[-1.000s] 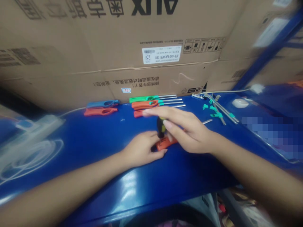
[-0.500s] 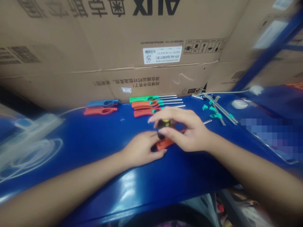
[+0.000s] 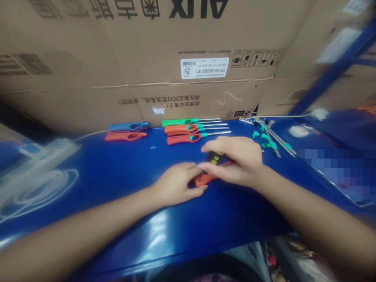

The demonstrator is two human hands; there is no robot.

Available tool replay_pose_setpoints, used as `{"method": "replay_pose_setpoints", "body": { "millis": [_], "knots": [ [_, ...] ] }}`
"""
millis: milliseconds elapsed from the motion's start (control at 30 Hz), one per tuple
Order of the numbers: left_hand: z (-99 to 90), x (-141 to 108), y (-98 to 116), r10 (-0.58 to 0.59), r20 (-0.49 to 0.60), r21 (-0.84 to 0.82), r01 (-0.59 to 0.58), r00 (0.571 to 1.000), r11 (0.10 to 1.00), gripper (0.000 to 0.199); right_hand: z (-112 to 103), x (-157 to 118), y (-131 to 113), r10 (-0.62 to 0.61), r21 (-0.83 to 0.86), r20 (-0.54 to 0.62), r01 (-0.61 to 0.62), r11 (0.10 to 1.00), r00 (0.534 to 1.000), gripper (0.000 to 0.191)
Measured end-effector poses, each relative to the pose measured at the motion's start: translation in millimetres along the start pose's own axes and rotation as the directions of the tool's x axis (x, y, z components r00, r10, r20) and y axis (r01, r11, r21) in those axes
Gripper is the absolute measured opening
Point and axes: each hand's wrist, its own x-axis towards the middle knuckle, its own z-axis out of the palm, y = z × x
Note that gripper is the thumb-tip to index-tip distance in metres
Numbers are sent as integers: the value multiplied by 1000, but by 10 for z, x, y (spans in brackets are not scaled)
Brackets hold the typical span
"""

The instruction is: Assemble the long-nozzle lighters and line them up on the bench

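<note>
My left hand (image 3: 178,185) pinches the near end of an orange gas lighter (image 3: 203,180) that lies on the blue tabletop (image 3: 126,164). Over the same lighter, my right hand (image 3: 239,160) curls around a short black and yellow handle, which looks like a screwdriver (image 3: 216,158). The tool leans, its tip hidden by my fingers. Much of the lighter is covered by my right hand. Beyond my hands lie a green lighter (image 3: 178,122), an orange lighter (image 3: 176,129) and a red lighter (image 3: 182,139) with metal tubes.
At the back left are a blue lighter handle (image 3: 122,127) and a red one (image 3: 119,136). Metal tubes (image 3: 276,137) and teal plastic pieces (image 3: 266,137) are scattered at right, near a white rounded object (image 3: 299,131). A power strip (image 3: 44,156) and coiled cable (image 3: 47,188) lie left. A large cardboard box (image 3: 141,51) stands behind.
My right hand has shifted slightly right, and the black and yellow handle has gone from nearly upright to tilted. My left hand keeps its place on the orange lighter.
</note>
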Motion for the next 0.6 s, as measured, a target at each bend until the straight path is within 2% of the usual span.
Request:
{"method": "replay_pose_setpoints", "body": {
  "millis": [67,167,233,333,400,500,600],
  "knots": [
    [4,1,-3,9,-10,-4,-9,1000,1000,19,-28,11,-11,6,40,68,-9,999,998,20],
    [6,1,-9,26,-20,-20,-27,999,999,19,-53,54,-44,95,215,193,-137,967,977,32],
    [5,2,-8,19,-15,-21,-20,1000,1000,18,-43,62,-53,116,216,157,-149,965,981,23],
    [0,5,-2,4,-2,-7,-4,1000,1000,17,-17,32,-41,43,3,4,-43,999,999,12],
    [-2,5,-1,6,-10,-11,-6,1000,1000,19,-19,19,-37,9,-51,12,-9,999,1000,14],
    [-2,0,-7,25,-21,-40,-26,999,999,21,-41,51,-52,79,178,166,-109,978,983,34],
    [-2,-6,-11,28,-20,-57,-29,999,998,21,-34,90,-63,125,397,242,-215,892,962,30]
  ]
}}
